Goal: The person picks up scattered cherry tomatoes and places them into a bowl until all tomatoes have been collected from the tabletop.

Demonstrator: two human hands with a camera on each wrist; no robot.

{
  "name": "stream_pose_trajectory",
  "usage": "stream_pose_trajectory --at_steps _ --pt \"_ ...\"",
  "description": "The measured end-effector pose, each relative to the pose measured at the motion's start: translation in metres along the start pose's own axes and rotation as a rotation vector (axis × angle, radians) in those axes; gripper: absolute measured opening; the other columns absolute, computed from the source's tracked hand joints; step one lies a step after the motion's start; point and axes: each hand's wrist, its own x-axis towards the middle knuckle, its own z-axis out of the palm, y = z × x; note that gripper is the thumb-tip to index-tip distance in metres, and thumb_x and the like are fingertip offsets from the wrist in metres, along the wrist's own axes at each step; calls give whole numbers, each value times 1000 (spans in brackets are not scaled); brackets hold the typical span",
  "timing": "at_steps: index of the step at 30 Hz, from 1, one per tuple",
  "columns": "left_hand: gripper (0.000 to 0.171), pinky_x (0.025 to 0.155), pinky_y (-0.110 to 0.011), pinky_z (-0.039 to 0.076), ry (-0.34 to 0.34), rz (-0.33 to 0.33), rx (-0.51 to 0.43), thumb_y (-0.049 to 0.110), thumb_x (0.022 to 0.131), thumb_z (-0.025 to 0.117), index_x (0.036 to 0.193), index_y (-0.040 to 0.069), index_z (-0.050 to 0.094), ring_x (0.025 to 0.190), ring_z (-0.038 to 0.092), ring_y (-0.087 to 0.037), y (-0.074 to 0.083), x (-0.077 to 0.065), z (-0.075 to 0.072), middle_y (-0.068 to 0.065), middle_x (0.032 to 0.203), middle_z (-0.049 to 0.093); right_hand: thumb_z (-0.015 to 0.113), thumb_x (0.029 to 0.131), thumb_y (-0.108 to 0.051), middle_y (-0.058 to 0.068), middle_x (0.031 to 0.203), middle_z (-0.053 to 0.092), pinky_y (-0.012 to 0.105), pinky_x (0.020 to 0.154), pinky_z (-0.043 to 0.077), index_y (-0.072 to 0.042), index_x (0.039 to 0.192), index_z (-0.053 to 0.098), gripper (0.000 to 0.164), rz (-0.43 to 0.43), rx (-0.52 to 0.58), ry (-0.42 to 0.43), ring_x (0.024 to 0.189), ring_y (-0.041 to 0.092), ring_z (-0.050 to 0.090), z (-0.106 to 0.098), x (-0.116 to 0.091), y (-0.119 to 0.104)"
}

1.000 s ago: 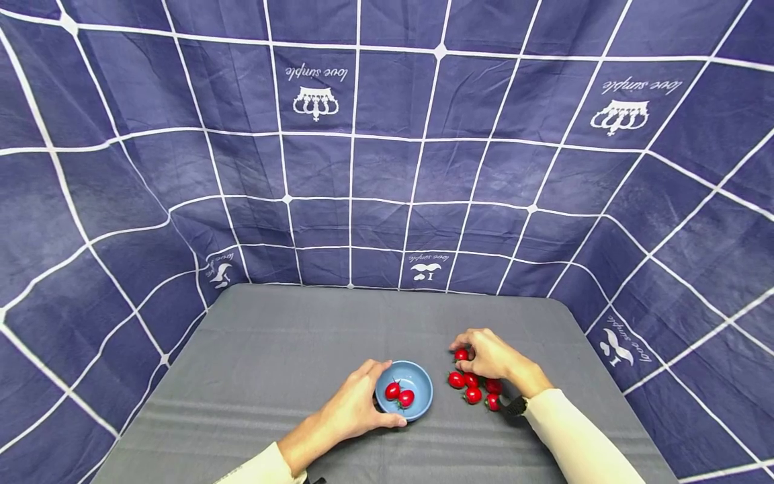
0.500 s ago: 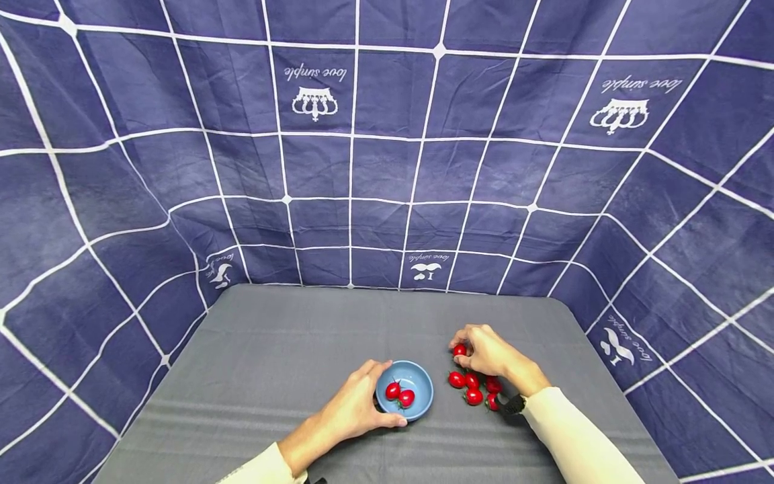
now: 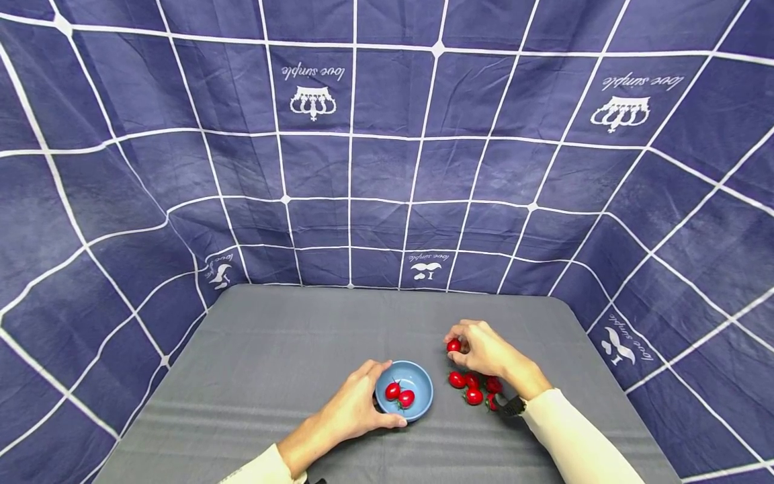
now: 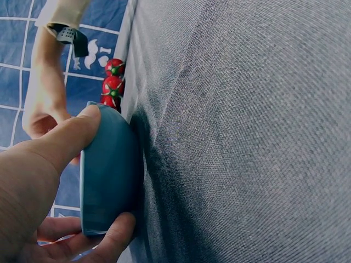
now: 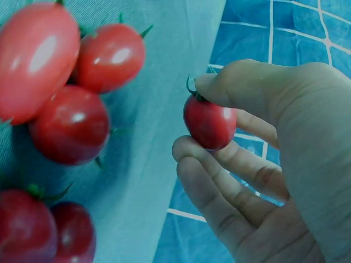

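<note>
A small blue bowl (image 3: 421, 390) stands on the grey tabletop with two cherry tomatoes (image 3: 406, 398) in it. My left hand (image 3: 355, 405) grips the bowl from its left side, thumb at the near rim and fingers round the far side. To the right of the bowl, my right hand (image 3: 486, 351) pinches one cherry tomato (image 5: 209, 121) between thumb and fingers, its green stem end by the thumb. Several more cherry tomatoes (image 3: 474, 396) lie in a cluster below that hand, partly covered by the wrist and its black strap.
The grey cloth-covered table (image 3: 290, 343) reaches back to a dark blue curtain (image 3: 387, 168) with white grid lines. The curtain also rises along the left and right sides.
My right hand has taken hold of a cherry tomato at the far end of the cluster and moved it slightly away and left. The left hand and bowl have stayed put.
</note>
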Motion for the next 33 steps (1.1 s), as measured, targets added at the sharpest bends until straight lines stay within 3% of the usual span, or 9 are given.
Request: stream_pose_trajectory --at_steps 9,17,24,26,33 --pt "109 110 -44 65 4 8 0 50 74 112 157 -3 65 123 75 -32 0 0 0 -9 138 74 90 92 -6 -3 101 78 25 77 63 -12 110 85 19 -62 -28 14 82 4 73 -2 5 -23" --pt "110 110 -44 65 8 19 -17 48 73 113 157 -4 65 122 77 -31 1 1 -1 -11 138 75 90 93 -5 -1 105 75 29 80 70 -13 112 85 22 -120 11 3 85 17 82 -1 9 -50" --pt "110 110 -44 65 1 9 -1 48 74 112 157 -4 65 123 77 -30 0 2 0 -9 138 74 90 95 -4 1 109 75 26 84 70 -10 118 85 24 -138 65 -60 91 7 82 6 12 -70" --pt "109 110 -43 65 -4 2 3 49 74 112 158 -3 65 123 76 -29 0 2 0 -8 138 74 90 94 -5 1 109 75 26 85 70 -8 119 85 26 -143 69 -75 91 9 82 9 12 -74" --pt "109 109 -43 66 -15 5 -1 49 75 112 157 -4 64 122 76 -30 0 1 0 -9 138 73 91 96 -14 0 114 79 26 84 65 -12 124 85 29 -161 -9 -88 93 20 79 16 13 -82"
